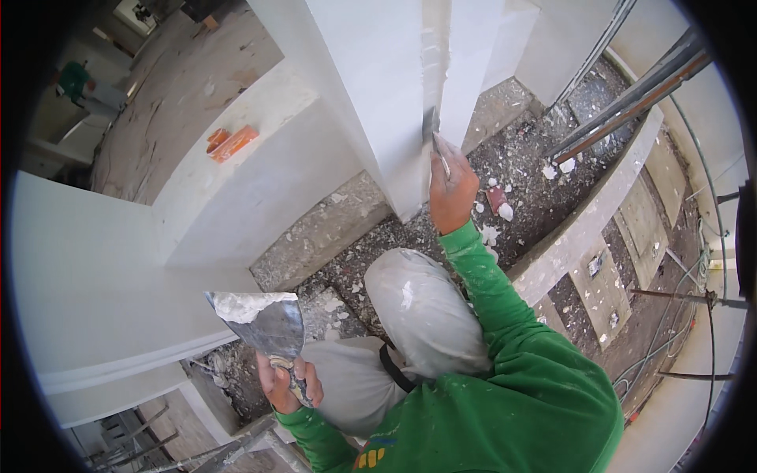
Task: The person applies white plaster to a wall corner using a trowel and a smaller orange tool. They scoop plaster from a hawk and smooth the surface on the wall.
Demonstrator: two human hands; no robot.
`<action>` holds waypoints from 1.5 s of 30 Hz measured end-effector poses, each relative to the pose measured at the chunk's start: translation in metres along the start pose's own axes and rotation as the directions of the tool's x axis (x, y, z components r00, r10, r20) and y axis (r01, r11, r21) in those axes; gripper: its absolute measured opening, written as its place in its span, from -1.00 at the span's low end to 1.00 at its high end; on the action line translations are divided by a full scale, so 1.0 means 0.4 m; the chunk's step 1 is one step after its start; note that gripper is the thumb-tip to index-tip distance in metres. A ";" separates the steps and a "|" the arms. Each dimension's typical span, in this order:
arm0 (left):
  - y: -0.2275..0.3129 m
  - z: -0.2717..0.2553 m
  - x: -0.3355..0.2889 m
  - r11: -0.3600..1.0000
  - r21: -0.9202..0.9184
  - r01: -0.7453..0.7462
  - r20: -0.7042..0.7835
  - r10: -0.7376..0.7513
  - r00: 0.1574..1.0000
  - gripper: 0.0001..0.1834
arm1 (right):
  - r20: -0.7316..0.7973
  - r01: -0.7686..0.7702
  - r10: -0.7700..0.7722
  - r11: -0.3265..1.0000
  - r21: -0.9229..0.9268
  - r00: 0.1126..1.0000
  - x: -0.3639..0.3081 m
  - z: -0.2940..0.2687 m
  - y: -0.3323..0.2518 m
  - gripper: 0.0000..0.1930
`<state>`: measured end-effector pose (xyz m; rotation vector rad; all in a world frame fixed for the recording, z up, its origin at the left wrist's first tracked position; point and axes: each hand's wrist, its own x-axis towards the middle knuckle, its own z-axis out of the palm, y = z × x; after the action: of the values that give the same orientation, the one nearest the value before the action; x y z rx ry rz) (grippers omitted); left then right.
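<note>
My left hand (290, 384) is closed round the handle of a wide putty knife (268, 329), held out at the lower left. White plaster (246, 306) lies along the blade's far edge. Farther up, my right hand (453, 185) grips a smaller putty knife (430, 126), its blade against the narrow face of a white column (394, 94). A strip of wet-looking plaster (436, 55) runs up that face above the blade. Fingers cover most of the smaller knife's handle.
Orange plastic pipe fittings (231, 143) rest on a low white wall left of the column. Plaster crumbs and rubble litter the ground (505, 158) around my knees. Metal poles (631, 102) slant in at the right, near hoses or cables. Another person (75, 83) in green is at the far left.
</note>
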<state>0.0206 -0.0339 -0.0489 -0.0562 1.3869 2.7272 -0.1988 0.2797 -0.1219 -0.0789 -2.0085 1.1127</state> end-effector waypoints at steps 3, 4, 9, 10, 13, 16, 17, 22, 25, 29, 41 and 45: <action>0.009 -0.034 -0.011 1.000 -0.021 -0.010 0.014 0.011 1.000 -0.49 | 0.062 0.033 -0.035 0.999 0.034 0.997 0.013 -0.027 0.013 -0.71; 0.008 -0.041 -0.009 0.999 -0.029 -0.016 0.020 0.016 1.000 -0.48 | 0.088 0.034 -0.038 0.998 0.049 0.995 0.010 -0.030 0.011 -0.71; -0.001 -0.014 0.006 0.999 -0.050 0.008 0.046 -0.006 0.999 -0.47 | 0.182 -0.035 0.009 0.989 0.142 0.983 0.016 -0.053 0.006 -0.75; -0.005 -0.009 0.010 0.999 -0.049 0.017 0.059 -0.014 0.998 -0.47 | 0.238 -0.121 0.074 0.975 0.186 0.969 0.021 -0.059 0.021 -0.75; -0.013 -0.012 0.015 0.998 -0.016 0.055 0.095 -0.053 0.994 -0.48 | 0.428 -0.353 0.233 0.908 0.226 0.873 0.053 -0.093 0.055 -0.73; -0.024 0.011 0.035 0.997 -0.043 0.069 0.127 -0.063 0.990 -0.48 | 0.600 -0.463 0.275 0.867 0.182 0.751 0.104 -0.153 0.057 -0.72; -0.036 0.027 0.040 0.995 -0.054 0.082 0.115 -0.076 0.991 -0.46 | 0.638 -0.464 0.238 0.860 0.212 0.733 0.119 -0.176 0.067 -0.71; -0.071 0.151 0.072 0.985 -0.008 0.172 0.235 -0.165 0.958 -0.38 | 0.598 -0.426 0.128 0.817 0.389 0.791 0.104 -0.304 -0.026 -0.70; -0.103 0.194 0.090 0.955 -0.039 0.294 0.363 -0.261 0.895 -0.37 | 0.418 0.085 -0.339 0.851 0.518 0.843 0.061 -0.355 -0.146 -0.62; -0.108 0.246 0.119 0.890 -0.077 0.449 0.432 -0.376 0.819 -0.37 | 0.377 0.105 -0.508 0.691 0.715 0.774 -0.005 -0.345 -0.226 -0.39; -0.038 0.193 0.115 0.998 0.060 -0.014 0.365 -0.009 0.931 -0.37 | 0.163 0.086 -0.114 0.981 0.172 0.980 0.111 -0.175 0.006 -0.71; -0.045 0.168 0.089 0.999 0.040 -0.012 0.280 0.000 0.960 -0.37 | 0.028 0.137 -0.142 0.983 0.123 0.990 0.106 -0.136 -0.020 -0.77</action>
<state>-0.0128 0.0330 -0.0264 0.3246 1.3616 2.5826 -0.1875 0.3293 -0.0746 0.1440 -1.9419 1.1501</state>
